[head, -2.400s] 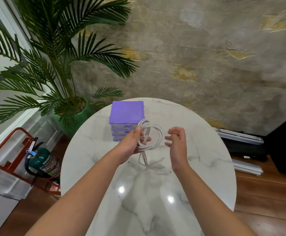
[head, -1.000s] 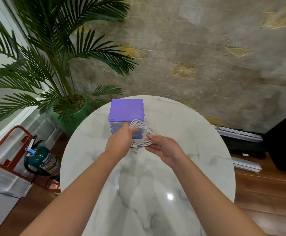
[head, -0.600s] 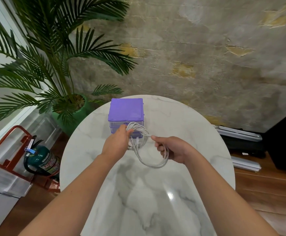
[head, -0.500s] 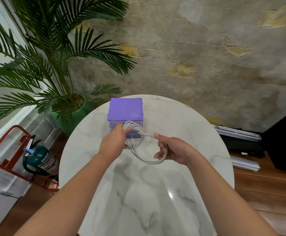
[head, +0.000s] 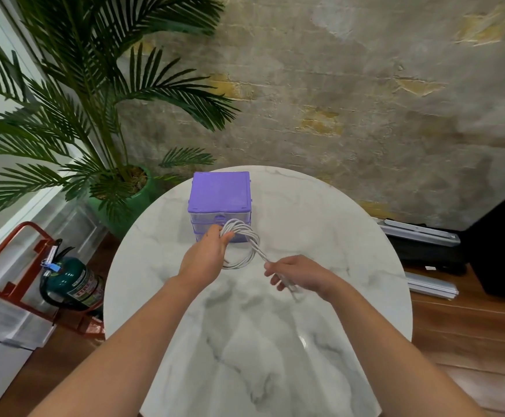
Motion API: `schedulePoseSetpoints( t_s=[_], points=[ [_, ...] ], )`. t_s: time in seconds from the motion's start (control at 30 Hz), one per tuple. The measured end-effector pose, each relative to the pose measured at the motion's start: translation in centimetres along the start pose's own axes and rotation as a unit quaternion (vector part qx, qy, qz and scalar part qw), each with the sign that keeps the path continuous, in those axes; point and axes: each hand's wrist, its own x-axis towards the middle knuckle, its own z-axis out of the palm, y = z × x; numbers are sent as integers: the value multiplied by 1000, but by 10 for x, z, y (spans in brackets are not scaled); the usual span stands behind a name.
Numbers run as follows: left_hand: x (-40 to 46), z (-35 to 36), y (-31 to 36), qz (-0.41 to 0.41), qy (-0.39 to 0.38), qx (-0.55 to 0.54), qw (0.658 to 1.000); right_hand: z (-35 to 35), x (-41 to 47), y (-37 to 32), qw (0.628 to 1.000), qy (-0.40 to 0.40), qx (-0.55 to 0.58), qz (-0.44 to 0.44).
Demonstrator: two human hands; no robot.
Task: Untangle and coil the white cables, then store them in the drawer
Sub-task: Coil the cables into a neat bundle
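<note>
head view: left hand (head: 207, 255) pinches the white cable coil (head: 243, 240) near the counter's (head: 350, 236) far edge; right hand (head: 297, 273) grips its tail. slack grip could let loops spring apart before the closed purple drawer unit (head: 219, 192).

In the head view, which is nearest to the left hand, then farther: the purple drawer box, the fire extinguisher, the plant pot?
From the left hand:
1. Purple drawer box, just beyond the fingers on the table.
2. Plant pot, past the table edge, far left on the floor.
3. Fire extinguisher, left, on the floor.
</note>
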Motion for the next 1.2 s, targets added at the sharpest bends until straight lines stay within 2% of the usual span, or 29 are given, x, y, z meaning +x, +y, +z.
schedulePoseSetpoints(
  t_s=[0.1,0.2,0.3,0.37,0.47,0.57,0.7,0.8,0.97,1.1,1.2],
  points=[
    [-3,5,6,17,-33,-51,998,17,4,-4,998,48,26,-44],
    [-3,3,11,1,-77,-171,982,27,8,-7,992,111,45,-49],
    [0,-12,17,-38,-159,-317,934,31,7,-7,989,139,27,-49],
    [2,-21,21,-87,-215,-365,901,33,6,-8,986,153,-3,-59],
    [7,-25,26,-144,-235,-367,888,36,7,-13,975,192,-81,-81],
    [9,-25,26,-127,-242,-335,902,36,6,-14,965,209,-129,-91],
    [11,-23,25,-148,-266,-393,868,36,-1,-17,952,234,-172,-98],
    [10,-16,28,-167,-236,-440,850,38,-4,-20,944,249,-196,-99],
    [4,-10,42,-172,-115,-392,896,37,-4,-26,918,276,-255,-123],
    [5,-6,44,-171,-80,-373,908,46,-7,-29,893,289,-311,-152],
    [8,-6,42,-174,-65,-366,912,49,-8,-28,895,283,-305,-161]
  ],
)
